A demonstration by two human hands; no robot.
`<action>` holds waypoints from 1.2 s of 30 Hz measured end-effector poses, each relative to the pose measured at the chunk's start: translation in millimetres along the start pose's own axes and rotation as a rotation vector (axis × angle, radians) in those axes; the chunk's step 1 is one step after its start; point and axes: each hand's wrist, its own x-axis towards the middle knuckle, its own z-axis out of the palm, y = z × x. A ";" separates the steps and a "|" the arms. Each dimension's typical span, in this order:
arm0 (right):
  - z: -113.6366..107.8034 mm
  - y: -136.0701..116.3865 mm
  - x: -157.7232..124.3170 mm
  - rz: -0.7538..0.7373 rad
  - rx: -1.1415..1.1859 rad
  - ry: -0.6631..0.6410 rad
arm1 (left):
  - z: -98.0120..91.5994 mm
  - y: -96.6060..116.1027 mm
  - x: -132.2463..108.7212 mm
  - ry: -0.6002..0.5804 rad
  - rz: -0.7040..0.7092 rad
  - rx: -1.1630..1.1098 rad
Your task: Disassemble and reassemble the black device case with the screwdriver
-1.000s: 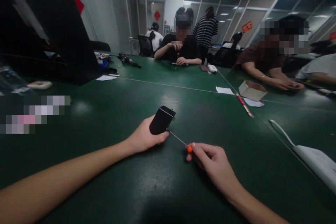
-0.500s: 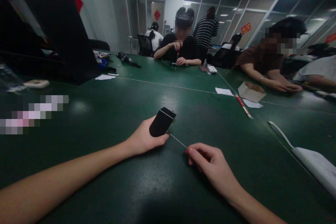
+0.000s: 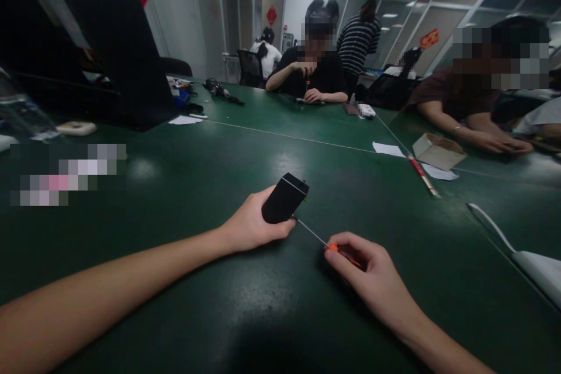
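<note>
A black box-shaped device (image 3: pixel 284 198) is gripped in my left hand (image 3: pixel 249 225), tilted above the green table (image 3: pixel 184 298). My right hand (image 3: pixel 366 266) is closed around the orange handle of a screwdriver (image 3: pixel 312 232). The thin metal shaft points up and left, and its tip meets the lower right side of the device, close to my left thumb. Exactly what the tip touches is too small to make out.
To the right are an open box (image 3: pixel 438 152), white paper (image 3: pixel 388 149), a red-and-white stick (image 3: pixel 423 176) and a white device with a cable (image 3: pixel 537 274). A black panel (image 3: pixel 109 41) stands at left. People sit across the table.
The view has shifted, so the scene sits further right. More of the orange handle shows in my right hand. Both hands keep their hold, with the shaft still at the device.
</note>
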 end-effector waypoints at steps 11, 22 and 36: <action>-1.6 6.2 3.6 0.032 0.092 -0.103 | 0.3 -0.2 -0.6 -0.006 -0.001 -0.003; -3.7 8.1 4.3 0.105 0.147 -0.118 | -0.5 0.1 -1.2 -0.015 0.010 0.010; -6.2 6.7 6.0 0.085 0.144 -0.123 | 0.4 -1.4 -0.6 -0.018 0.030 0.036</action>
